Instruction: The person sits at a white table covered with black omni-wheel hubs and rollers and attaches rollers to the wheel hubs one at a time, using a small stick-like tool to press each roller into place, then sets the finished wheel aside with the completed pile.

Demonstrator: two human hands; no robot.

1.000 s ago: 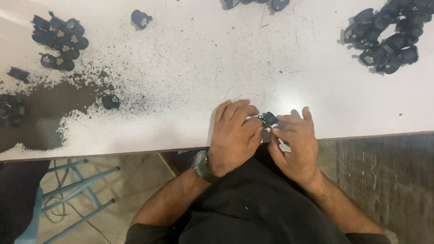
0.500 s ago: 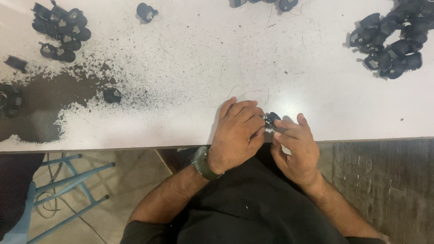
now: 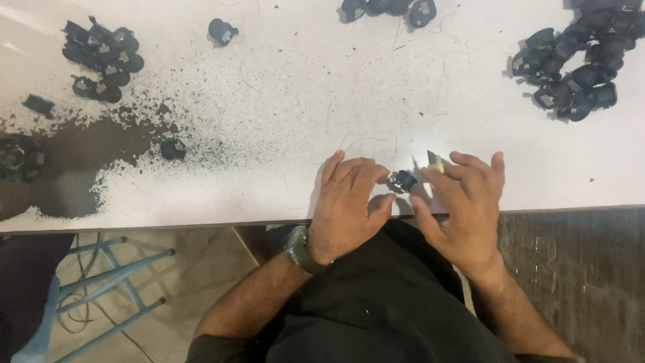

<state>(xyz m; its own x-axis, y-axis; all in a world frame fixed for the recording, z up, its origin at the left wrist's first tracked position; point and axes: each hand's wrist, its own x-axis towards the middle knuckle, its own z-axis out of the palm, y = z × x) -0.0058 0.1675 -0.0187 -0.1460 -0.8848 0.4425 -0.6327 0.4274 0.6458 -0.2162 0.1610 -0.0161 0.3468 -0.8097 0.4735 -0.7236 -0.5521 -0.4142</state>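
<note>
Black small part sits at the white table's near edge, pinched by left hand fingertips, other fingers curled loosely. Right hand half-open just beside it, holding a thin pale blade-like piece. More black parts piled far right.

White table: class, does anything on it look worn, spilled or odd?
Yes. The white table has lost its coating at the left edge, where a brown patch shows, ringed by dark specks; one black part lies alone beside it.
</note>
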